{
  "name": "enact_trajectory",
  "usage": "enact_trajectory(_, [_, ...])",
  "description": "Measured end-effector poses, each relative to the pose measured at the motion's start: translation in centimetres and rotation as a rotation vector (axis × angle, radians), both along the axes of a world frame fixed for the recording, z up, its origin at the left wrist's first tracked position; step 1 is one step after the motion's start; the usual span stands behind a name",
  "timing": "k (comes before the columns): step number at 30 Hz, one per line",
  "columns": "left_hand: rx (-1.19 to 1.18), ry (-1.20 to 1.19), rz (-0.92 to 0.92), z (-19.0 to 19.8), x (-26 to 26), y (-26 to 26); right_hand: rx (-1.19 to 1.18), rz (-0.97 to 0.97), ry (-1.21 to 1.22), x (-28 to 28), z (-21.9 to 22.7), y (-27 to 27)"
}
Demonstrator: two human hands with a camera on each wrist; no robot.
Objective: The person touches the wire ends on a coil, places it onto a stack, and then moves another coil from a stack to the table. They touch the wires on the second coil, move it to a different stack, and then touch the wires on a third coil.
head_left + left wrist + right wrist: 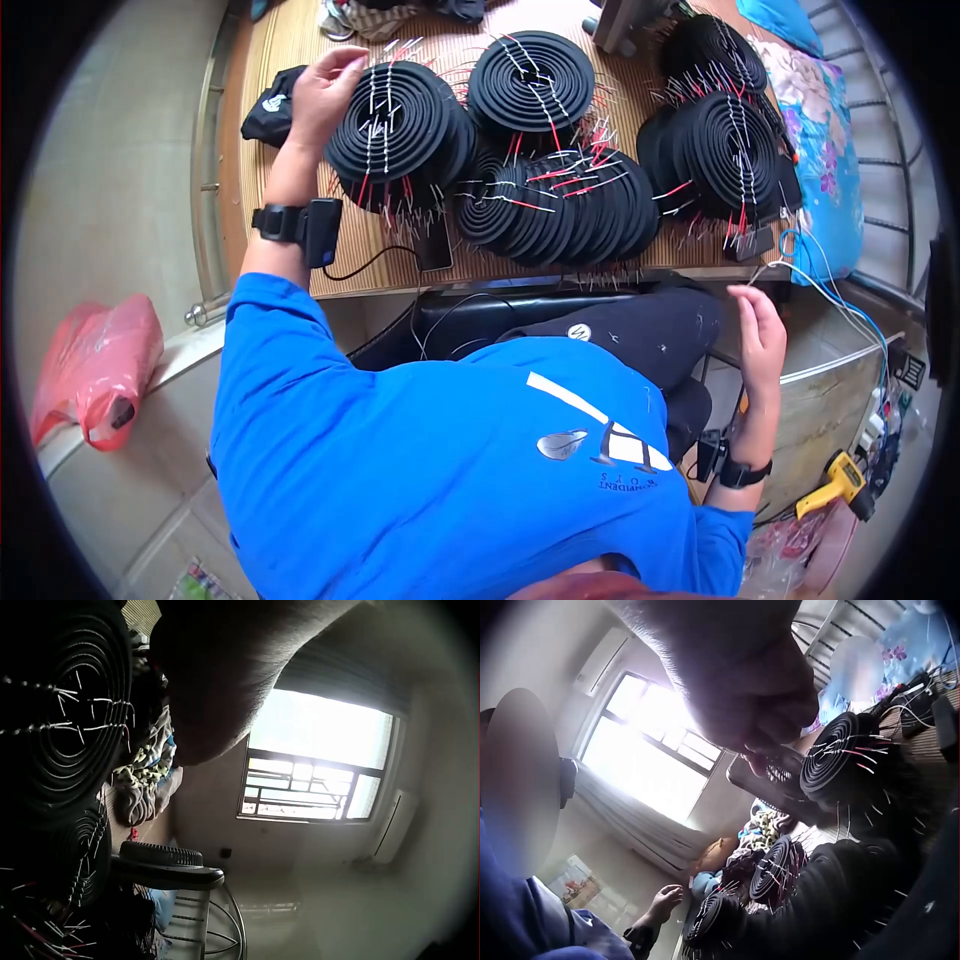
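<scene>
Several stacks of black ring-shaped coils with white and red wire ends stand on the table. My left hand point(325, 95) is raised beside the back-left stack point(390, 125), its fingers loosely bent and nothing visible in them; in the left wrist view the hand point(217, 682) is a dark shape beside coils point(71, 765). At the front right, my right hand point(762, 335) hangs off the table edge with fingers loosely extended, apart from the right stack point(735, 150). In the middle, a row of coils point(570, 210) leans over sideways. The right wrist view shows the right hand point(742, 690) dark above a coil stack point(840, 754).
A black pouch point(270, 115) lies at the table's left. Near the front edge point(360, 287) is a phone-like device point(435, 245) with a cable. White and blue cables point(835, 290) hang at the right, above a yellow tool point(832, 485). A red bag point(100, 360) is far left.
</scene>
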State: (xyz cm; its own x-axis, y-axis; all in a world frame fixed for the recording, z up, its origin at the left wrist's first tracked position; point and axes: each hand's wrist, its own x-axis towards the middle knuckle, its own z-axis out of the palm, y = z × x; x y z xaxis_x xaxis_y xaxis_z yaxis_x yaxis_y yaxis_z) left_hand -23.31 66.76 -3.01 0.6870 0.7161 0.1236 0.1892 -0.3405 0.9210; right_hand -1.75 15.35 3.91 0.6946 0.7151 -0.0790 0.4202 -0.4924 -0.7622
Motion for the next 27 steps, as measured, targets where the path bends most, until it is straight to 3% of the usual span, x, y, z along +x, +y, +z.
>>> enact_trajectory(1, [0.008,-0.003,0.008,0.1,0.2,-0.5,0.008,0.008,-0.003,-0.2,0.2,-1.1])
enact_trajectory(3, [0.444,0.232,-0.169,0.2,1.2,-1.7,-0.008,-0.170,0.223,-0.6,0.5,-3.2])
enact_trajectory(4, [0.451,0.232,-0.163,-0.3,1.8,-2.1,-0.018,-0.259,0.340,-0.8,0.6,-3.8])
enact_trajectory(6, [0.729,0.383,-0.221,-1.6,2.9,-2.9,-0.016,-0.256,0.308,-1.5,0.4,-4.2])
enact_trajectory(10, [0.937,0.406,-0.110,-2.9,4.2,-5.3,-0.022,-0.265,0.259,-2.7,0.5,-4.7])
enact_trajectory(15, [0.949,0.531,-0.018,-3.4,5.2,-6.5,-0.003,-0.272,0.253,-3.2,0.2,-5.8])
enact_trajectory(18, [0.758,0.721,-0.033,-3.3,5.7,-6.6,0.009,-0.277,0.237,-3.2,-0.1,-6.6])
enact_trajectory(23, [0.826,0.652,-0.080,-4.1,5.9,-6.6,0.010,-0.313,0.261,-3.3,0.0,-7.5])
enact_trajectory(26, [0.394,0.385,-0.271,-3.0,7.1,-9.5,0.024,-0.318,0.265,-3.1,0.0,-7.8])
enact_trajectory(27, [0.275,0.304,-0.417,-2.6,7.3,-11.3,0.039,-0.314,0.262,-3.0,-0.3,-8.0])
